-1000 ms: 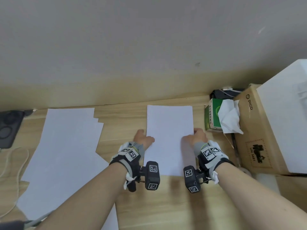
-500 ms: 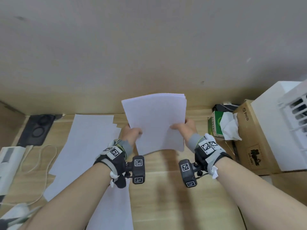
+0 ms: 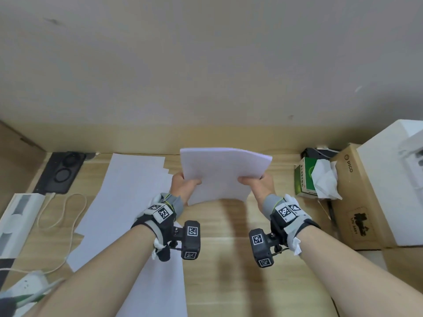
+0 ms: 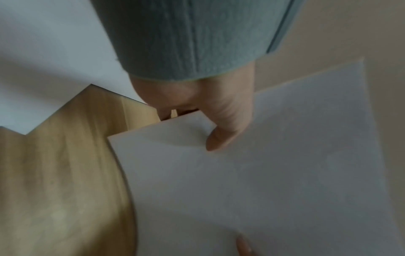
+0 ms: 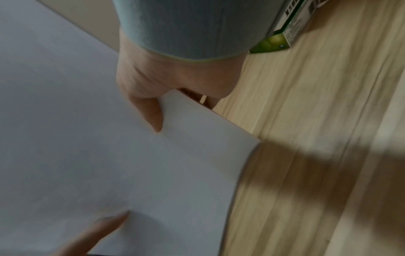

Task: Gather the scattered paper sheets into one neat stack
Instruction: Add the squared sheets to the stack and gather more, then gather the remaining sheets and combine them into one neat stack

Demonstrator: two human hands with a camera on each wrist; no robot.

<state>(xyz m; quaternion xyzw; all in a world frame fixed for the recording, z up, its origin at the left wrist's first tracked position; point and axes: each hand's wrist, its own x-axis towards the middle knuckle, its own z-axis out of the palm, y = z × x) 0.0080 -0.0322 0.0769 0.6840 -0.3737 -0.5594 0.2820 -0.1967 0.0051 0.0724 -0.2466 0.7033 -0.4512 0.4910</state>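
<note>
- Nearest in the head view, both forearms are seen reaching forward over the wooden desk (image 3: 219, 282), each wrist strapped with a black camera mount bearing square markers.
- A stack of white paper sheets (image 3: 223, 173) is held lifted off the desk between the two hands, its far edge raised and its top bowed.
- The left hand (image 3: 184, 186) is seen pinching the stack's left edge, thumb on top; the left wrist view alone shows the thumb (image 4: 223, 136) pressed flat on the sheet and fingers curled beneath.
- The right hand (image 3: 257, 185) is seen pinching the right edge; only the right wrist view shows its thumb (image 5: 151, 114) laid over the corner and fingers tucked under.
- Loose paper sheets (image 3: 128, 191) are left spread in overlapping layers on the desk to the left, well apart from the held stack.
- To the right, a green tissue box (image 3: 305, 177) is seen just beside a brown cardboard box (image 3: 357, 195).
- At far left, a black device (image 3: 60, 172) and a white cable (image 3: 61, 216) are seen.
- Compared with half a second ago, the stack is turned: its long side now runs left to right, and the grip is kept by both hands.
</note>
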